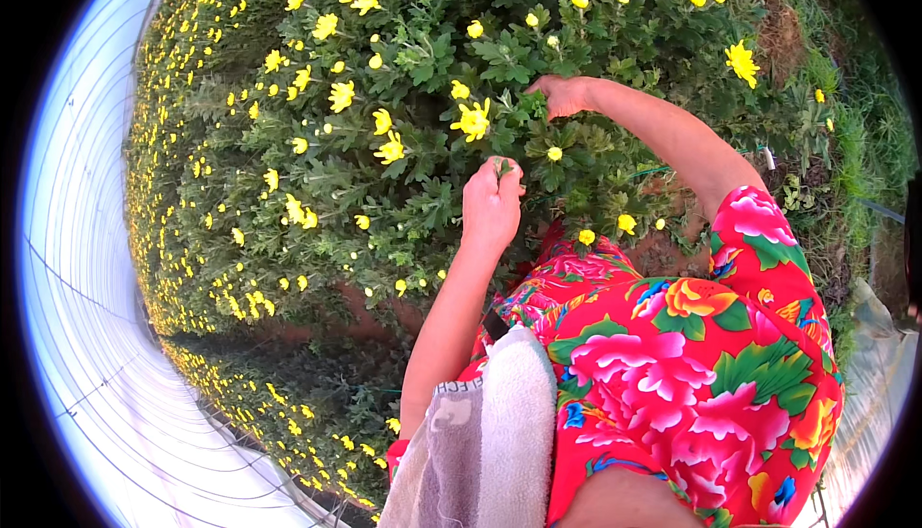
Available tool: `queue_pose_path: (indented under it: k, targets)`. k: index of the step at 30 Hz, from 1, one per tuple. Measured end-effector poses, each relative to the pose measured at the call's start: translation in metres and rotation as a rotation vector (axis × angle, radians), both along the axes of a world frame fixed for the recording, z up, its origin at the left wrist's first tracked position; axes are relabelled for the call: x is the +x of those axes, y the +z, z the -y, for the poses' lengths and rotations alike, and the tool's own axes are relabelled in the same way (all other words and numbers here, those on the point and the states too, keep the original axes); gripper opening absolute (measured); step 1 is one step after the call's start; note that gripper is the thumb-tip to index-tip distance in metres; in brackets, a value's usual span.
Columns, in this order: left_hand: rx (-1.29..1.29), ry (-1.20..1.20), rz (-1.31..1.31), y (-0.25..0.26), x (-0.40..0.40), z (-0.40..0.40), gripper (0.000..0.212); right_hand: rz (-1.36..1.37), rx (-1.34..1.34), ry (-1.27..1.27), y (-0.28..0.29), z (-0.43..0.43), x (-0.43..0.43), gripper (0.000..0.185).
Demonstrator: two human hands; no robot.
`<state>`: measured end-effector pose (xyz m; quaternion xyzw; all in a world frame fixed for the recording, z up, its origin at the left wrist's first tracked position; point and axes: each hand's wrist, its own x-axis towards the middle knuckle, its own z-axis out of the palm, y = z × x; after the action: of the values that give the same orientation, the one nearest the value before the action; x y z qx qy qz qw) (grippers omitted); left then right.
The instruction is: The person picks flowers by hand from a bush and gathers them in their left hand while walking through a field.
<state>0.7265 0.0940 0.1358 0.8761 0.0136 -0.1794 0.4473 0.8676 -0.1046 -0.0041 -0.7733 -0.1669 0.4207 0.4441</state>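
Yellow chrysanthemum plants with dark green lobed leaves spread before me. Low at the centre of the bed, my left hand (492, 200) is closed, with a small piece of green leaf (504, 167) between thumb and fingers. Above and to its left is an open yellow chrysanthemum flower (472, 121). My right hand (565, 95) reaches into the foliage farther out, its fingertips partly hidden by leaves, beside a light green shoot (531, 107). Whether it grips a stem cannot be made out. A closed yellow bud (555, 154) stands below the right hand.
A towel (515, 413) hangs over my floral clothing (648, 384). Green twine (652, 170) runs along the bed's near edge, by a small white tag (770, 158). Grass (850, 160) borders the bed at right. Another flower row (288, 413) lies lower left, under a hooped plastic greenhouse (94, 297).
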Motion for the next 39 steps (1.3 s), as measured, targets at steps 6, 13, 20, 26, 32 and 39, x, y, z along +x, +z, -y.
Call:
queue_pose_path:
  k: [6,13,20,26,32,39]
  targets:
    - [0.391,-0.193,0.014,-0.028,0.043,0.036,0.033,-0.443,0.011,-0.166,-0.020,0.034,0.016,0.066]
    - [-0.183,0.204,-0.402,-0.089,0.079,0.065,0.039,-0.450,0.137,-0.374,-0.015,0.045,-0.001,0.043]
    - [-0.192,0.188,-0.180,-0.165,0.066,0.035,0.023,-0.507,0.099,-0.654,-0.024,0.026,-0.023,0.035]
    - [-0.326,0.291,-0.330,-0.136,0.051,0.062,0.025,-0.611,0.068,-0.621,-0.036,0.045,-0.034,0.041]
    - [-0.202,0.499,-0.447,-0.143,0.049,0.068,0.044,0.032,-0.437,-0.172,-0.045,0.038,-0.051,0.039]
    - [-0.157,0.539,-0.475,-0.175,0.037,0.057,0.047,0.236,-0.492,-0.312,0.006,0.073,-0.078,0.038]
